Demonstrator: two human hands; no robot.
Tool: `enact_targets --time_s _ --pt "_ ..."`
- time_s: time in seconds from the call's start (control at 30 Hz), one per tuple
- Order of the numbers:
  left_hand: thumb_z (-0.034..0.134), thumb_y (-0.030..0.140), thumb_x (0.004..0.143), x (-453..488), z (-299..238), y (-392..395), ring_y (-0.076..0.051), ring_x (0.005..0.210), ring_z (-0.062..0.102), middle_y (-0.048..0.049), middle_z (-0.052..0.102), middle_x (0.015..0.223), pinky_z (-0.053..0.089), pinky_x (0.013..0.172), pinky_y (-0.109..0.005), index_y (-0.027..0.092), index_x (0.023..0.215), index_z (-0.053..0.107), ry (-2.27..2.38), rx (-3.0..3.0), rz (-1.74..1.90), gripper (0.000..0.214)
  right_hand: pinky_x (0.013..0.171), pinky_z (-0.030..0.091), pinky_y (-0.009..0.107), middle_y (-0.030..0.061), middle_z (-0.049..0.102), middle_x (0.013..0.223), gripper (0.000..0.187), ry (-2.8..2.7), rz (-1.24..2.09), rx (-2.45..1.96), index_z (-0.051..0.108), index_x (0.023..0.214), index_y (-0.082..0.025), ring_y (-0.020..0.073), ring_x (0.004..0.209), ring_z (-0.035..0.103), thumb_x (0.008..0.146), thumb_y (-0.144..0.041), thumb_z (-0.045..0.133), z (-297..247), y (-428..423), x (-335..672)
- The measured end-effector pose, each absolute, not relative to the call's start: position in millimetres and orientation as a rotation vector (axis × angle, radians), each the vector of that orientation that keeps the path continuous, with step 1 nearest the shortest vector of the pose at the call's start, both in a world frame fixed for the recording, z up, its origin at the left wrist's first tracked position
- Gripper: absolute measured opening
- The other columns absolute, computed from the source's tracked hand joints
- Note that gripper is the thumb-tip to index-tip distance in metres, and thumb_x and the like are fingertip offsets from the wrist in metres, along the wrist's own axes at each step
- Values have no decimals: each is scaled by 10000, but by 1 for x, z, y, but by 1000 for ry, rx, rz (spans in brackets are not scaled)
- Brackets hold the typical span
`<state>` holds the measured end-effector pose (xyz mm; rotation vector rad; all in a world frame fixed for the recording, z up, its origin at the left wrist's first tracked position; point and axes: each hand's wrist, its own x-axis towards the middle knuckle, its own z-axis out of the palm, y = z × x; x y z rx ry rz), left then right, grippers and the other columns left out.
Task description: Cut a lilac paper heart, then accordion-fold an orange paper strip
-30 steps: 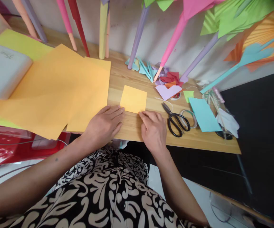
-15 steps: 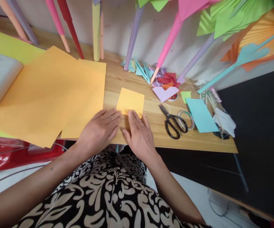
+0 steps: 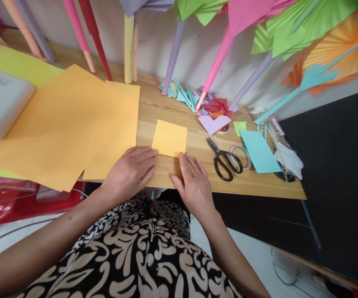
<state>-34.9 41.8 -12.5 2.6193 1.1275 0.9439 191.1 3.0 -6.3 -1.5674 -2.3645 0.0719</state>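
Note:
A small yellow-orange square of paper (image 3: 170,138) lies flat on the wooden table (image 3: 163,178) in front of me. My left hand (image 3: 133,169) rests palm down, its fingertips touching the paper's lower left corner. At the lower right corner, the fingertips of my right hand (image 3: 194,180) press on the paper's edge, fingers stretched out and thumb apart. Neither hand grips anything. Large orange sheets (image 3: 63,128) lie to the left, partly under my left hand. Black-handled scissors (image 3: 224,159) lie to the right of my right hand.
Beside the scissors are a tape roll (image 3: 241,157) and a turquoise paper piece (image 3: 260,152). A lilac heart-shaped cutout (image 3: 214,123) lies near colored scraps (image 3: 217,106). Paper flowers on rolled stems (image 3: 217,58) lean against the wall. A pale grey device (image 3: 6,101) weighs on the sheets.
My right hand has slid rightward along the paper's near edge to its lower right corner. My left hand stays at the left corner. The view has shifted slightly.

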Motion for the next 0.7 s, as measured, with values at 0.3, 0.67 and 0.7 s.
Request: enact_targets --time_s 0.3,0.67,0.7 --pt "519 172 981 -43 -6 35 -186 791 653 -53 736 846 522 766 -356 165 932 704 983 2449 1063 192 1150 405 557 132 557 1468 686 -2409 114 -1487 340 1562 -159 311 1414 471 972 -417 577 -4 -28 198" --pt "542 341 967 -50 9 32 -144 709 698 -38 745 776 554 642 -238 178 870 723 962 1918 904 263 1011 546 469 20 759 891 208 -1957 72 -1377 766 1001 -301 201 967 719 960 -197 591 -27 -43 190" --pt "547 358 965 -51 10 33 -151 737 709 -42 751 792 570 662 -241 181 838 721 983 1879 917 280 987 554 461 21 751 861 184 -1948 131 -1376 767 963 -291 200 921 719 958 -217 598 -21 -43 191"
